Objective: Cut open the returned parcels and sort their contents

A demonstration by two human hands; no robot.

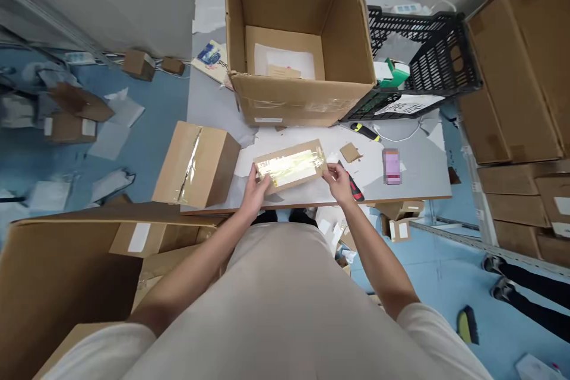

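Note:
A flat cardboard box (290,167) with shiny clear tape over its top is held between my two hands above the table's front part. My left hand (255,192) grips its left end, thumb on top. At its right end, my right hand (337,183) closes on the corner. A red and black utility knife (355,189) lies right beside my right hand. Left of my left hand sits a taped cardboard carton (196,165). Beyond the flat box stands a large open carton (300,98) with papers and a piece of cardboard inside.
A black plastic crate (458,68) stands at the back right of the table. A yellow and black cutter (365,131), a cardboard scrap (350,152) and a phone (392,167) lie to the right. A big open box (57,285) is at lower left. Someone's legs (529,285) show at right.

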